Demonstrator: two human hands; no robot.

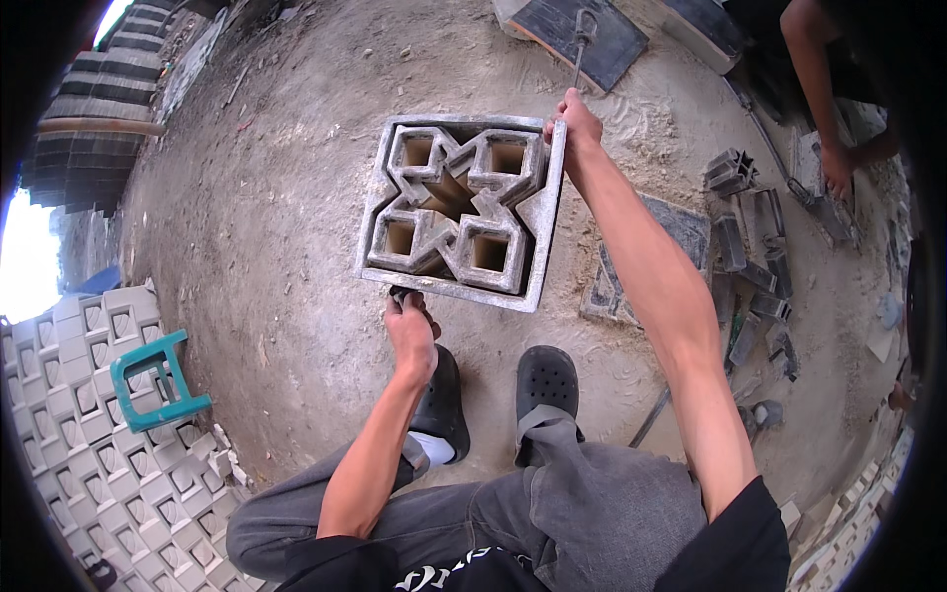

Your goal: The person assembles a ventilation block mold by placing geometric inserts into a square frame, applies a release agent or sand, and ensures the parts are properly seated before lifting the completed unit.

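At the far left of the frame, dark grey slabs (94, 128) are stacked in the upper part, and pale openwork blocks (99, 414) are laid out in rows below. Beside these blocks, a teal plastic stool (161, 382) is seen. Right of it, the left hand (409, 335) is closed around a small black handle (400, 293) at the lower edge of a square grey mould (383, 222) with four square holes and a star-shaped opening. The mould is held at the upper centre; whether it touches the ground cannot be told. Its upper right corner is grasped by the right hand (575, 126), though the part inside the fist is hidden. Above that hand, a looped metal rod (580, 54) is seen against a black rectangular plate (621, 44). A dark, dusty square plate (681, 232) is partly covered by the right forearm. Further right, grey metal pieces (730, 242) are scattered, and at the upper right other grey parts are touched by a co-worker's hand (837, 170).
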